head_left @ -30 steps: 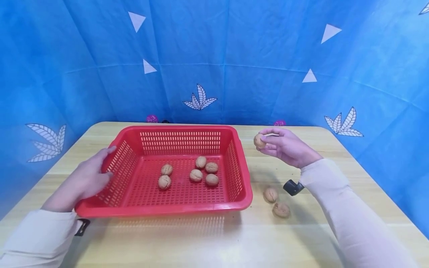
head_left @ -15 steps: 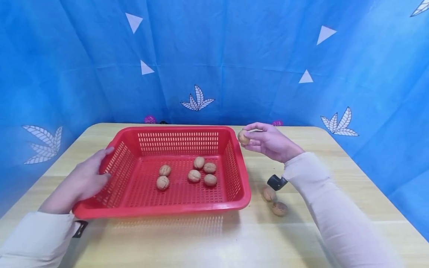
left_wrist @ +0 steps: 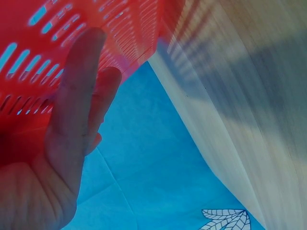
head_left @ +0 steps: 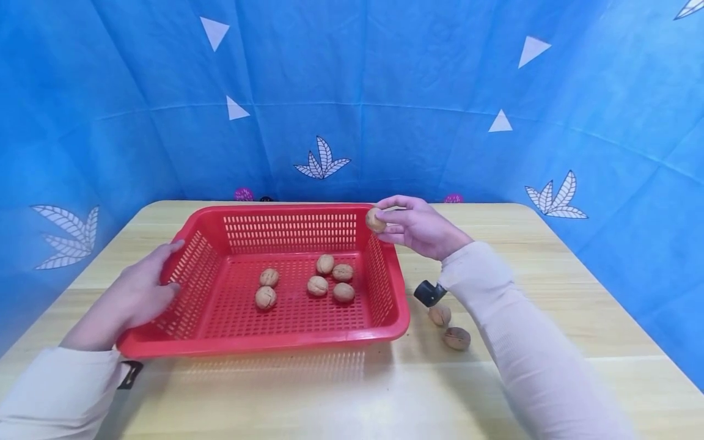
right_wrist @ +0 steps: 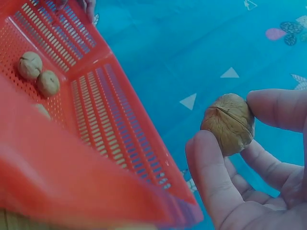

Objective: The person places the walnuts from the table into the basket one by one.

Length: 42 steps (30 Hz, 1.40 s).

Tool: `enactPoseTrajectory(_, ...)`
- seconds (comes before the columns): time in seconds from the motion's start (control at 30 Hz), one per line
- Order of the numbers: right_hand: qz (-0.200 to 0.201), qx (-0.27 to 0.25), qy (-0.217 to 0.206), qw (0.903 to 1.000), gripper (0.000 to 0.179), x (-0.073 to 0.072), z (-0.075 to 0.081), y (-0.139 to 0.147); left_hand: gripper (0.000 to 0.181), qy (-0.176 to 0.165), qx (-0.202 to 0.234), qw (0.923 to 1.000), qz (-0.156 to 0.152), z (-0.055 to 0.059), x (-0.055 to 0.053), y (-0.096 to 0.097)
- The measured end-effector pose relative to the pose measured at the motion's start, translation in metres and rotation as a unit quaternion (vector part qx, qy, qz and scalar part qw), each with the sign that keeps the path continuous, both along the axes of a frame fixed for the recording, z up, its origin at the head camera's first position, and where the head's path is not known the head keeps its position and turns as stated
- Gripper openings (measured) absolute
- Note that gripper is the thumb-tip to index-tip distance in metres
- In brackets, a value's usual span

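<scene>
In the head view, my left hand (head_left: pixel 134 296) holds the left rim of a red plastic basket (head_left: pixel 264 346). The left wrist view shows its fingers (left_wrist: pixel 76 91) lying along the slotted outer wall. Above the basket's back right corner, my right hand (head_left: pixel 426 229) pinches a walnut (head_left: pixel 376 220) between thumb and fingertips. Seen from the right wrist, this walnut (right_wrist: pixel 228 124) has its seam showing. Several walnuts lie on the basket floor, a pair (head_left: pixel 266 297) left of centre and a group (head_left: pixel 318 286) toward the right.
Two walnuts (head_left: pixel 457 338) lie on the pale wooden table (head_left: pixel 352 403) to the right of the basket, under my right forearm. A blue patterned cloth (head_left: pixel 363 73) hangs behind the table and around its sides.
My right hand has carried the walnut leftward, from beside the basket to over its back right corner. The left hand keeps its place on the rim, and the other walnuts lie as before.
</scene>
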State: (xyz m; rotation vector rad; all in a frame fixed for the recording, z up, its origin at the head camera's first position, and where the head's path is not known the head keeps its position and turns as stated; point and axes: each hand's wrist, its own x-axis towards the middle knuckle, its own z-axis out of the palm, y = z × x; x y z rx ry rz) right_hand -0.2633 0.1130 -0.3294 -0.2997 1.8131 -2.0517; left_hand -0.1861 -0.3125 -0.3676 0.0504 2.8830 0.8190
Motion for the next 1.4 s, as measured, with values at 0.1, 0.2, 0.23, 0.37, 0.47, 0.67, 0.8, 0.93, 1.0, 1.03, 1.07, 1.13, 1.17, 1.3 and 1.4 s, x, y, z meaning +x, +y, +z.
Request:
enactPoseTrajectory(0.1,0.003,0.001,-0.001,1.0000,0.014,0.000,0.001,-0.008,0.094,0.004,0.000,1.0000,-0.002,-0.001,0.001,0.000)
enactPoseTrajectory(0.2,0.004,0.002,0.000,1.0000,0.013,-0.001,0.001,-0.014,0.094,0.004,0.001,1.0000,-0.003,-0.001,0.000,0.000)
enactPoseTrajectory(0.23,0.003,0.000,-0.001,1.0000,0.013,-0.002,0.001,-0.017,0.093,0.004,0.001,1.0000,-0.004,-0.001,0.000,0.000)
enactPoseTrajectory(0.37,-0.002,0.003,-0.001,1.0000,0.013,-0.003,0.001,-0.028,0.093,0.000,-0.003,1.0000,-0.003,0.000,-0.001,-0.001)
enactPoseTrajectory(0.47,-0.006,-0.002,-0.004,1.0000,0.012,-0.004,-0.001,-0.037,0.093,-0.002,-0.002,1.0000,-0.003,-0.001,-0.002,-0.002)
enactPoseTrajectory(0.67,-0.009,-0.005,-0.013,0.9999,0.013,-0.006,-0.004,-0.056,0.094,-0.003,-0.001,1.0000,-0.002,-0.003,-0.003,-0.003)
enactPoseTrajectory(0.8,-0.006,0.000,-0.023,0.9997,0.015,-0.005,-0.005,-0.068,0.097,-0.003,0.001,1.0000,0.000,-0.003,-0.003,-0.004)
enactPoseTrajectory(0.93,0.004,0.009,-0.028,0.9996,0.015,-0.005,-0.005,-0.080,0.102,-0.002,0.004,1.0000,0.004,-0.004,-0.002,-0.004)
enactPoseTrajectory(1.0,0.012,0.015,-0.029,0.9994,0.016,-0.005,-0.006,-0.085,0.103,-0.001,0.003,1.0000,0.004,-0.004,-0.001,-0.005)
enactPoseTrajectory(1.03,0.016,0.019,-0.030,0.9993,0.015,-0.005,-0.007,-0.088,0.103,-0.002,0.004,1.0000,0.005,-0.004,-0.001,-0.004)
enactPoseTrajectory(1.07,0.023,0.021,-0.030,0.9991,0.016,-0.005,-0.008,-0.090,0.103,-0.004,0.005,1.0000,0.006,-0.005,-0.001,-0.004)
enactPoseTrajectory(1.13,0.032,0.037,-0.029,0.9984,0.017,-0.005,-0.010,-0.094,0.103,-0.007,0.007,0.9999,0.005,-0.005,0.000,-0.004)
enactPoseTrajectory(1.17,0.035,0.049,-0.027,0.9978,0.018,-0.005,-0.011,-0.095,0.103,-0.008,0.008,0.9999,0.005,-0.005,0.000,-0.004)
enactPoseTrajectory(1.3,0.039,0.116,-0.011,0.9924,0.026,-0.003,-0.016,-0.097,0.105,-0.010,0.014,0.9998,0.004,-0.005,-0.001,-0.003)
enactPoseTrajectory(1.4,0.036,0.159,-0.002,0.9866,0.029,-0.001,-0.018,-0.098,0.106,-0.009,0.015,0.9998,0.003,-0.004,-0.002,-0.004)
